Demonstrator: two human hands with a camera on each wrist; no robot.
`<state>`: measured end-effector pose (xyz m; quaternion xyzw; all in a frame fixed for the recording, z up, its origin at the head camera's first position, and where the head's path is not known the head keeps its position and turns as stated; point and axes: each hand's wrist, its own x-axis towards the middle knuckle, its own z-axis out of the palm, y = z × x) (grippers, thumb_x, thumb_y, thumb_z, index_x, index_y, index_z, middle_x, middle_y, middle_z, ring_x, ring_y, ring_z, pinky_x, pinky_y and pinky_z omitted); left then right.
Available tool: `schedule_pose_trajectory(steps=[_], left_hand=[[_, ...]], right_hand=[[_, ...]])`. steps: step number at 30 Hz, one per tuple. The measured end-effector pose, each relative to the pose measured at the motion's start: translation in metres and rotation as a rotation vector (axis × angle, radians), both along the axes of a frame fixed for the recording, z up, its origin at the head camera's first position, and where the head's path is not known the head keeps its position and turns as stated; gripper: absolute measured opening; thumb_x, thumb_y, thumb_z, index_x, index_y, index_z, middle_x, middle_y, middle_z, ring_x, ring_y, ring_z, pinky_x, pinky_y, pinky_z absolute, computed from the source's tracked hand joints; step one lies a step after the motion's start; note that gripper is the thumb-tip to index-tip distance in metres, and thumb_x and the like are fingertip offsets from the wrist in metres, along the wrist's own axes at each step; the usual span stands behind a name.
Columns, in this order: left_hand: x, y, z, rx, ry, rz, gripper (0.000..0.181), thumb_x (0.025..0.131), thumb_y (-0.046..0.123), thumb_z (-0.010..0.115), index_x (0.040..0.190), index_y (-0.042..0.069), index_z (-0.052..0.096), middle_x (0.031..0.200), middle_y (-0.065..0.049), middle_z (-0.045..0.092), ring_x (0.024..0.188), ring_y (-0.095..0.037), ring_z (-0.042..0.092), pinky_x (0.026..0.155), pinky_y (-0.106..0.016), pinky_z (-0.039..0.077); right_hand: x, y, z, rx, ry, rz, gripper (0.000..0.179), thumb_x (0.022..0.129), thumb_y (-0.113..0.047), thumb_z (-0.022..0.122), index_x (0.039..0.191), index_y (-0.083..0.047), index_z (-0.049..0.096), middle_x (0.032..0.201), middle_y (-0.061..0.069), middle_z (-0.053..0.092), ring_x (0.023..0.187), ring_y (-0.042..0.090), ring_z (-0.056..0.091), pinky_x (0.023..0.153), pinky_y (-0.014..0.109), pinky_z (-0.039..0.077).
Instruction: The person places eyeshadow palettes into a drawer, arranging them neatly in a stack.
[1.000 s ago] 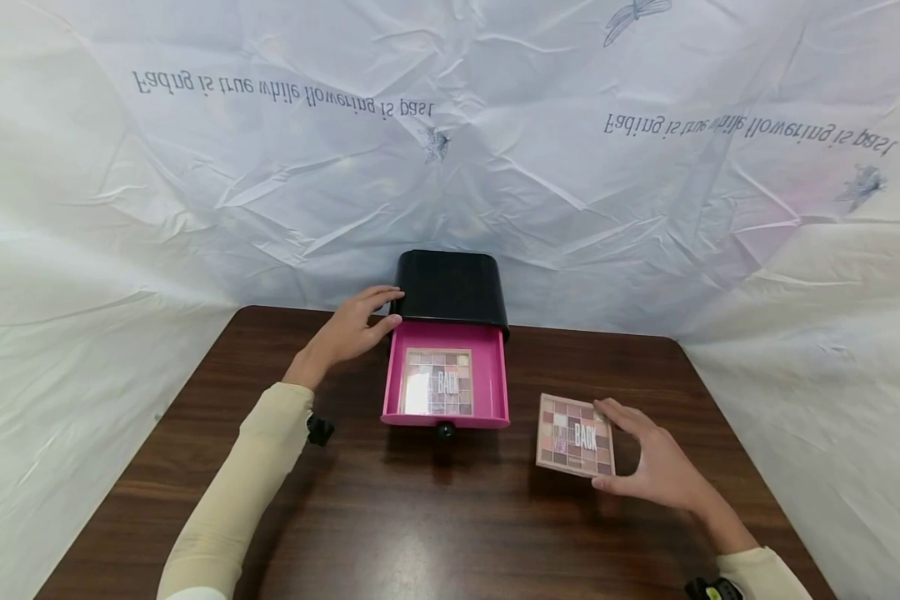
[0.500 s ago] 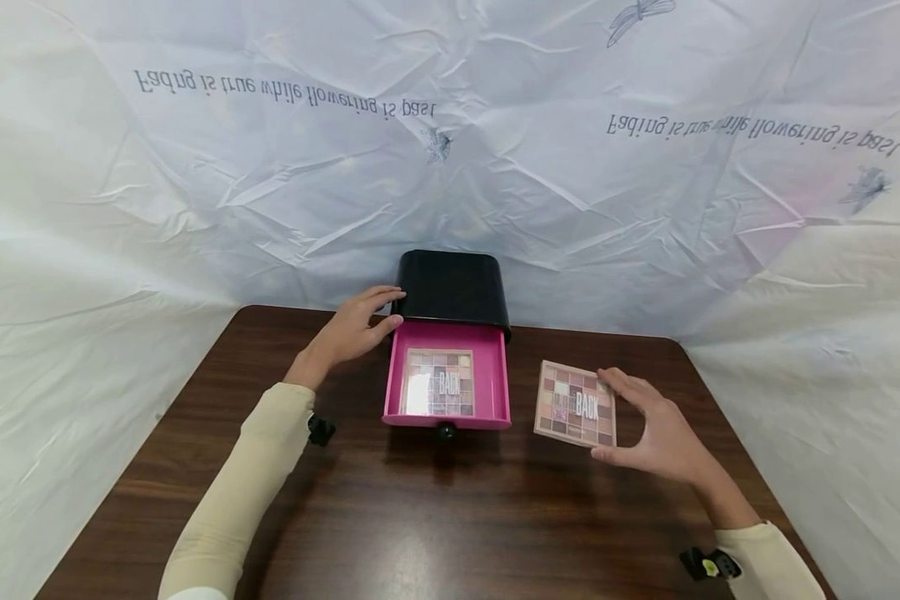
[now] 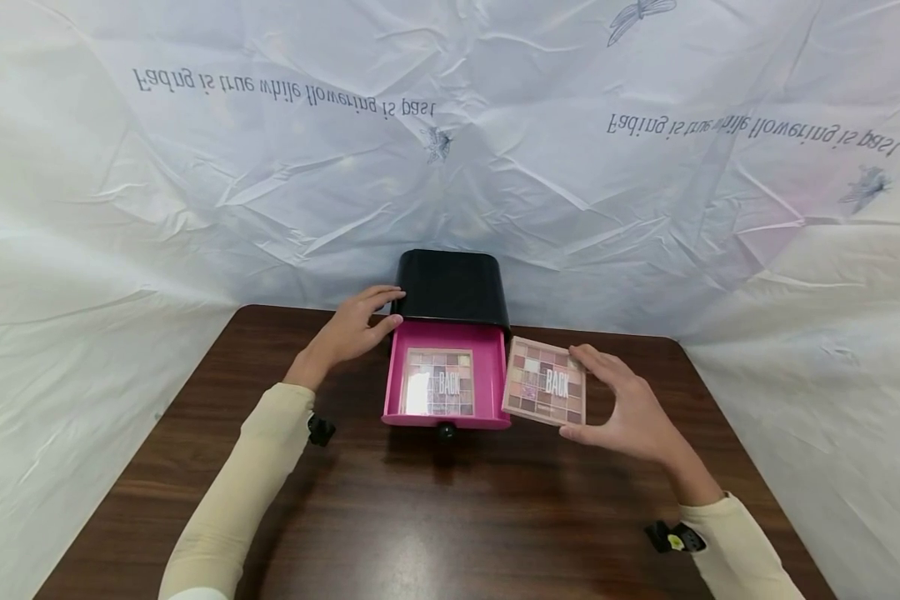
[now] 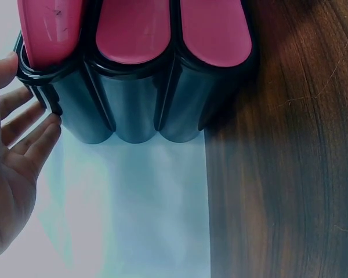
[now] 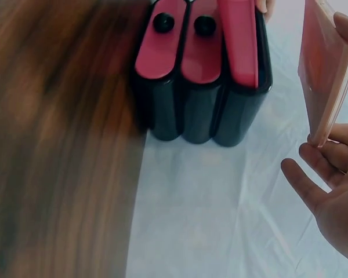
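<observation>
In the head view a black drawer unit [image 3: 452, 286] stands at the back of the table with its pink top drawer [image 3: 487, 375] pulled out. One eyeshadow palette [image 3: 438, 382] lies flat in the drawer, towards its left side. My right hand [image 3: 630, 408] pinches a second eyeshadow palette [image 3: 545, 381] by its right edge, thumb at the near corner and fingers at the far one. That palette is held up beside the drawer's right wall, slightly tilted. My left hand [image 3: 354, 325] rests on the unit's left side, fingers extended; the left wrist view shows the fingertips [image 4: 53, 119] touching the casing.
The dark wooden table [image 3: 420, 525] spreads in front of the unit. White printed sheeting [image 3: 307, 192] hangs close behind and at both sides. Below the pulled-out drawer, two more pink drawers are pushed in, with black knobs [image 5: 163, 22] in the right wrist view.
My right hand has lifted the palette away from the front and carried it left, up to the drawer's right side. The left hand and the drawer have stayed put.
</observation>
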<state>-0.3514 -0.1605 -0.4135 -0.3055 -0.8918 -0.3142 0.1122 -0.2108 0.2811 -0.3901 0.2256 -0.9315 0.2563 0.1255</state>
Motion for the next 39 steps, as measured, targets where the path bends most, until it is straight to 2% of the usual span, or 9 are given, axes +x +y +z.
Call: schedule_pose_trajectory(steps=[8, 12, 20, 29, 39], left_hand=[[0.001, 0.000, 0.000, -0.002, 0.001, 0.008, 0.054, 0.106, 0.041, 0.056, 0.151, 0.012, 0.052, 0.155, -0.012, 0.046, 0.130, -0.035, 0.056, 0.112, -0.054, 0.043], [0.001, 0.000, 0.001, 0.002, 0.001, 0.004, 0.053, 0.106, 0.040, 0.056, 0.150, 0.012, 0.052, 0.154, -0.012, 0.046, 0.130, -0.035, 0.056, 0.111, -0.054, 0.043], [0.000, 0.000, 0.000, 0.005, 0.000, 0.007, 0.054, 0.105, 0.041, 0.057, 0.150, 0.012, 0.052, 0.154, -0.012, 0.046, 0.129, -0.035, 0.057, 0.111, -0.054, 0.044], [0.001, 0.002, 0.001, -0.007, -0.009, 0.021, 0.055, 0.105, 0.042, 0.058, 0.150, 0.012, 0.052, 0.155, -0.012, 0.046, 0.131, -0.036, 0.056, 0.111, -0.053, 0.044], [0.002, 0.001, 0.002, -0.012, -0.011, 0.030, 0.055, 0.105, 0.041, 0.058, 0.151, 0.012, 0.052, 0.155, -0.012, 0.045, 0.131, -0.036, 0.056, 0.111, -0.054, 0.044]], right_hand=[[-0.014, -0.031, 0.014, 0.009, -0.017, 0.061, 0.112, 0.066, -0.052, 0.093, 0.160, -0.024, 0.038, 0.161, 0.009, 0.040, 0.146, 0.036, 0.036, 0.105, 0.070, 0.038], [-0.021, -0.046, 0.017, 0.007, -0.022, 0.090, 0.112, 0.066, -0.054, 0.092, 0.160, -0.021, 0.039, 0.162, 0.009, 0.039, 0.147, 0.034, 0.035, 0.107, 0.069, 0.038], [-0.031, -0.075, 0.015, 0.022, -0.048, 0.145, 0.114, 0.067, -0.059, 0.090, 0.160, -0.019, 0.038, 0.164, 0.010, 0.036, 0.149, 0.034, 0.032, 0.111, 0.068, 0.035], [-0.041, -0.108, 0.010, 0.024, -0.051, 0.205, 0.112, 0.067, -0.059, 0.088, 0.158, -0.014, 0.041, 0.163, 0.009, 0.037, 0.147, 0.031, 0.035, 0.113, 0.064, 0.038], [-0.048, -0.126, 0.007, 0.055, -0.060, 0.253, 0.110, 0.068, -0.054, 0.087, 0.157, -0.010, 0.042, 0.161, 0.009, 0.040, 0.145, 0.030, 0.036, 0.114, 0.060, 0.038]])
